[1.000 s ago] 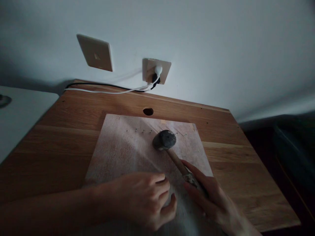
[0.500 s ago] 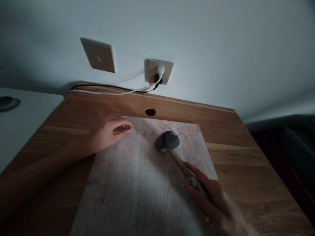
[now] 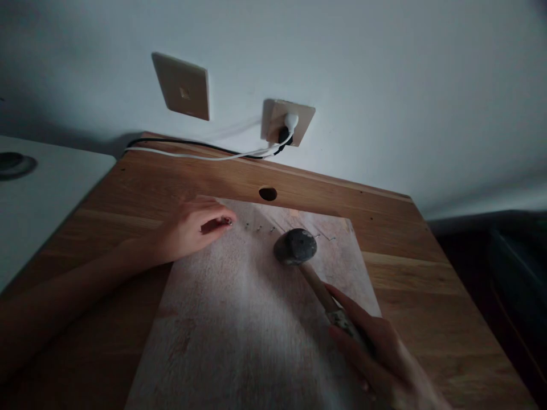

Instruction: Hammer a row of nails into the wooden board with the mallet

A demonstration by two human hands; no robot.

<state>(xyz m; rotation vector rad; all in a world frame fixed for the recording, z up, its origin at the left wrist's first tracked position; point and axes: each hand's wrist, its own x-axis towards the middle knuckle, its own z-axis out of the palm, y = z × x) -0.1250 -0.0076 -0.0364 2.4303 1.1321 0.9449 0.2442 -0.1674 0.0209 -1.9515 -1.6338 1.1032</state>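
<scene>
My left hand (image 3: 192, 230) is closed in a pinch at the far left of a pale wooden board (image 3: 222, 319). A small nail (image 3: 229, 222) shows between its thumb and fingertip, mostly hidden. To its right, several thin nails (image 3: 259, 228) stand in a row along the board's far edge, some leaning. My right hand (image 3: 376, 347) is wrapped round the handle of a rubber mallet (image 3: 301, 246). The mallet's black head hangs over the board near the row and covers part of it.
Under the board lies a brown wooden tabletop (image 3: 410, 296) with a round cable hole (image 3: 268, 194). Black and white cables (image 3: 192, 154) run along its back edge to a wall socket (image 3: 299, 122). A second wall plate (image 3: 183, 88) is further left. A white surface (image 3: 51, 193) adjoins on the left.
The view has shifted slightly, so the scene sits a little to the right. Both hands keep nearly the same place over the board, still holding the nail and the mallet.
</scene>
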